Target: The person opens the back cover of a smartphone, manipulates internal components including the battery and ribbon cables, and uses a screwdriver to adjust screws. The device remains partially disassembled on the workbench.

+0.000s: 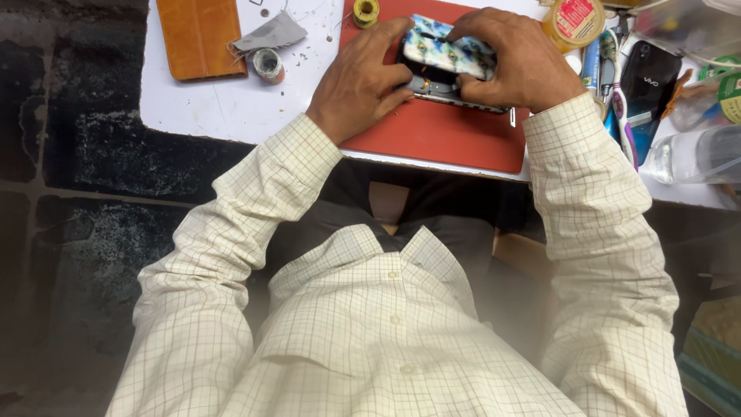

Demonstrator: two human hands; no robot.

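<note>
Blue-and-white patterned back cover (449,52), item one: I am gripping it in both hands, its long axis running left to right across the red mat (455,135) and dipping slightly toward my right. It is sitting tilted on top of the phone body (451,94), whose dark inside and metal edge are showing beneath along the same axis.

Left hand (363,77): I am curling it around the left end of the cover and phone, thumb pressing on the near side, fingers wrapping over the far corner.

Right hand (513,58): I am arching it over the right end, fingertips pinching down on the cover, knuckles raised. Both wrists are coming up from checked cream sleeves (587,177), elbows spreading outward.

Surroundings, working outward:
- Red mat, rectangular, lying on the white table (231,108) under the phone.
- Small yellow spool (366,11), beyond my left hand at the mat's far edge.
- Round tub with a red-and-white label (573,22), just beyond my right hand.
- Black phone (647,81), lying lengthwise to the right, beside a toothbrush (620,116).
- Clear plastic bottle (695,154), on its side at the right edge.
- Grey cloth scrap (272,35) and small round tin (268,65), far left.
- Tan leather case (199,37), upper left.
</note>
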